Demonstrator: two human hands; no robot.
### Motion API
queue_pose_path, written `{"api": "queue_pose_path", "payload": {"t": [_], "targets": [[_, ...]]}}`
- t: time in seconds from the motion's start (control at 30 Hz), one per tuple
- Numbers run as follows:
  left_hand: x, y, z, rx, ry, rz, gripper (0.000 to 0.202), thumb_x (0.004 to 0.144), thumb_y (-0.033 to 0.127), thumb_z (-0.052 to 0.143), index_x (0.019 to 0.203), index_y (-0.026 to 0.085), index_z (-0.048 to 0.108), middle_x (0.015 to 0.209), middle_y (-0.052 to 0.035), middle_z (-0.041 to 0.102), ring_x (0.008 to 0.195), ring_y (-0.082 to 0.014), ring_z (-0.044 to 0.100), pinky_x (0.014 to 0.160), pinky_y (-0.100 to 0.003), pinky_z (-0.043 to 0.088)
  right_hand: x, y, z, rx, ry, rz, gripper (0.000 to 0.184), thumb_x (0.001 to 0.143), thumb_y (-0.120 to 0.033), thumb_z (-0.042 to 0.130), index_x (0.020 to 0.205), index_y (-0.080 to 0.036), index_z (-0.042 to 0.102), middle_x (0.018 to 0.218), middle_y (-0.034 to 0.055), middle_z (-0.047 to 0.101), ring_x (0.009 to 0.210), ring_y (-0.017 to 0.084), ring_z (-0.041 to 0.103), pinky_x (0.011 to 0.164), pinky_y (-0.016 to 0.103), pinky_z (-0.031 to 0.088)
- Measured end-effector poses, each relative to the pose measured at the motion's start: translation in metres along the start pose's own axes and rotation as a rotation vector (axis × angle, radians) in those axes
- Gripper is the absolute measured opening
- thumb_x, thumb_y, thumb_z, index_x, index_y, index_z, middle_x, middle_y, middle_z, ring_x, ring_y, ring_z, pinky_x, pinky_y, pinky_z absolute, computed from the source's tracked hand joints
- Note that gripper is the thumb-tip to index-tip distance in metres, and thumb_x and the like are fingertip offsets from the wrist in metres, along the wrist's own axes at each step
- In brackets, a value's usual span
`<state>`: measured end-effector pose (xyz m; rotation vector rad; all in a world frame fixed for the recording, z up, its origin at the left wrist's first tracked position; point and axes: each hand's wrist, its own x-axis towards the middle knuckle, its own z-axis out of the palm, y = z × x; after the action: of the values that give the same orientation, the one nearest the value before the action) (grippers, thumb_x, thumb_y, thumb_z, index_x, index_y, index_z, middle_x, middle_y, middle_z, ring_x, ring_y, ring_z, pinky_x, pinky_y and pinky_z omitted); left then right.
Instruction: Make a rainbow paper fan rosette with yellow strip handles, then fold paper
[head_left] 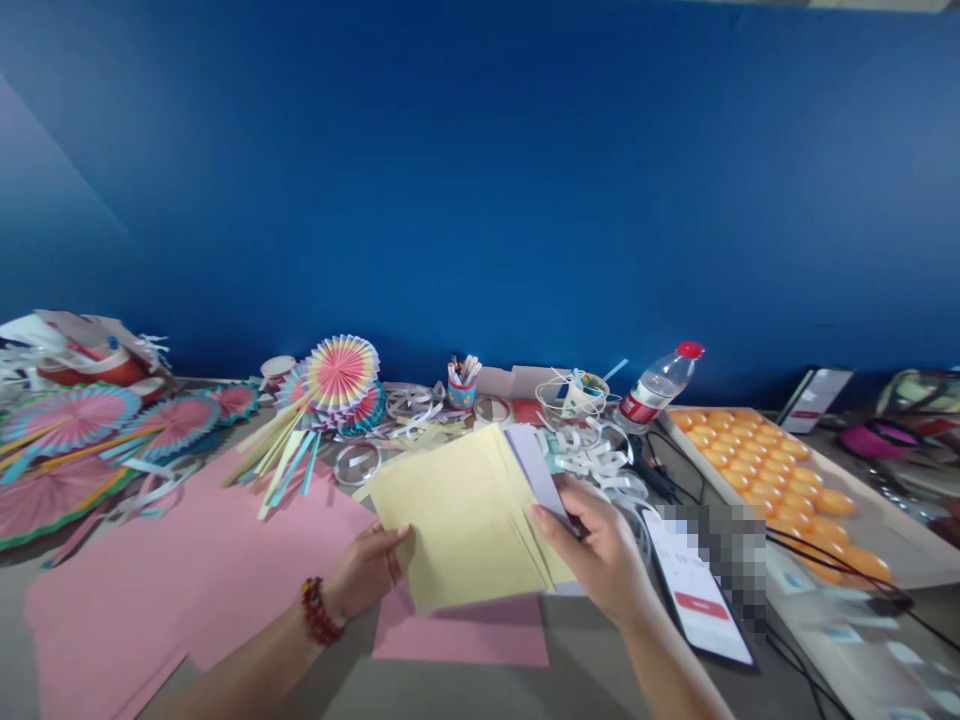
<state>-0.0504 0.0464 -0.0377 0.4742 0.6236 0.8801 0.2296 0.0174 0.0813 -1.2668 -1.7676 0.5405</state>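
Observation:
A stack of pale yellow paper sheets (465,530) is held up between my two hands, slightly fanned at its right side. My left hand (371,572), with a red bead bracelet at the wrist, pinches the stack's left edge, thumb on top. On the right edge, my right hand (592,545) grips the yellow sheets together with lilac paper (534,462) that shows behind them. Below the stack, a pink sheet (461,640) lies on the grey table. The fingers under the sheets are hidden.
Large pink sheets (150,570) and folded paper fans (343,372) lie left. Behind are a pen cup (461,385), curled white strips (596,455) and a bottle (660,385). Rightward sit a phone (694,580), black cables (825,560) and a tray of orange balls (930,560).

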Motion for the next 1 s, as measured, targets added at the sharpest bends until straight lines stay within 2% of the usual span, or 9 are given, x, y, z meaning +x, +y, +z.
{"api": "queue_pose_path", "payload": {"t": [0.17, 0.4, 0.5, 0.57, 0.63, 0.7, 0.83, 0.93, 1.0], "targets": [[0.001, -0.002, 0.0, -0.006, 0.007, -0.022, 0.029, 0.074, 0.019, 0.078, 0.102, 0.012, 0.075, 0.101, -0.0123, 0.077, 0.093, -0.0278, 0.073, 0.088, -0.038, 0.055, -0.001, 0.004, 0.009, 0.053, 0.011, 0.042, 0.014, 0.088, -0.032, 0.061, 0.081, -0.02, 0.061, 0.083, 0.0034, 0.063, 0.079, 0.02, 0.059, 0.069, 0.028, 0.046], [0.001, 0.002, 0.001, -0.041, 0.066, -0.041, 0.022, 0.074, 0.017, 0.075, 0.095, 0.011, 0.076, 0.093, -0.0111, 0.078, 0.086, -0.0266, 0.073, 0.082, -0.036, 0.055, -0.008, -0.006, 0.004, 0.055, -0.094, -0.029, 0.017, 0.094, -0.027, 0.054, 0.083, -0.02, 0.065, 0.098, 0.0067, 0.067, 0.089, 0.021, 0.063, 0.073, 0.027, 0.05], [0.001, 0.003, -0.006, -0.086, 0.056, -0.065, 0.015, 0.076, 0.014, 0.071, 0.09, 0.011, 0.076, 0.09, -0.01, 0.078, 0.082, -0.0249, 0.073, 0.08, -0.034, 0.054, -0.016, -0.021, 0.01, -0.059, -0.052, -0.138, 0.013, 0.093, -0.02, 0.055, 0.082, -0.02, 0.063, 0.099, 0.0079, 0.066, 0.09, 0.021, 0.063, 0.074, 0.029, 0.051], [0.003, 0.002, -0.011, -0.129, 0.063, -0.082, 0.017, 0.077, 0.014, 0.07, 0.093, 0.01, 0.075, 0.093, -0.0099, 0.077, 0.085, -0.0253, 0.072, 0.084, -0.036, 0.054, -0.023, -0.031, 0.017, -0.152, 0.004, -0.313, 0.008, 0.09, -0.015, 0.057, 0.087, -0.02, 0.063, 0.098, 0.0088, 0.067, 0.087, 0.021, 0.062, 0.074, 0.031, 0.051], [0.004, 0.002, -0.016, -0.17, 0.074, -0.074, 0.018, 0.077, 0.013, 0.07, 0.095, 0.011, 0.074, 0.095, -0.0083, 0.077, 0.089, -0.0247, 0.071, 0.089, -0.036, 0.052, -0.028, -0.036, 0.025, -0.219, 0.005, -0.48, 0.016, 0.087, -0.009, 0.056, 0.098, -0.019, 0.063, 0.099, 0.0098, 0.068, 0.086, 0.021, 0.062, 0.075, 0.034, 0.051], [0.006, 0.003, -0.018, -0.193, 0.08, -0.059, 0.017, 0.076, 0.011, 0.07, 0.093, 0.012, 0.073, 0.095, -0.0071, 0.077, 0.091, -0.0238, 0.071, 0.092, -0.035, 0.051, -0.03, -0.038, 0.031, -0.229, -0.012, -0.545, 0.025, 0.086, -0.006, 0.053, 0.107, -0.018, 0.061, 0.099, 0.0102, 0.069, 0.084, 0.021, 0.062, 0.076, 0.035, 0.052], [0.004, 0.005, -0.013, -0.188, 0.092, -0.058, 0.014, 0.079, 0.011, 0.069, 0.092, 0.01, 0.073, 0.094, -0.0082, 0.077, 0.088, -0.0225, 0.071, 0.088, -0.034, 0.053, -0.027, -0.036, 0.03, -0.162, -0.012, -0.436, 0.022, 0.091, -0.009, 0.051, 0.108, -0.021, 0.059, 0.092, 0.0085, 0.068, 0.083, 0.021, 0.064, 0.076, 0.034, 0.052], [0.002, 0.004, -0.006, -0.147, 0.107, -0.079, 0.009, 0.078, 0.012, 0.071, 0.087, 0.01, 0.074, 0.086, -0.0082, 0.077, 0.079, -0.0215, 0.073, 0.077, -0.032, 0.055, -0.024, -0.03, 0.024, -0.182, 0.037, -0.274, 0.011, 0.094, -0.019, 0.05, 0.088, -0.023, 0.059, 0.081, 0.0068, 0.066, 0.075, 0.021, 0.064, 0.067, 0.031, 0.051], [0.002, 0.002, -0.003, -0.108, 0.108, -0.061, 0.013, 0.075, 0.013, 0.074, 0.087, 0.01, 0.075, 0.084, -0.0085, 0.078, 0.077, -0.0223, 0.073, 0.075, -0.031, 0.055, -0.022, -0.023, 0.02, -0.224, 0.092, -0.17, 0.021, 0.096, -0.024, 0.049, 0.075, -0.023, 0.053, 0.069, 0.003, 0.059, 0.063, 0.018, 0.059, 0.058, 0.028, 0.046]]}}
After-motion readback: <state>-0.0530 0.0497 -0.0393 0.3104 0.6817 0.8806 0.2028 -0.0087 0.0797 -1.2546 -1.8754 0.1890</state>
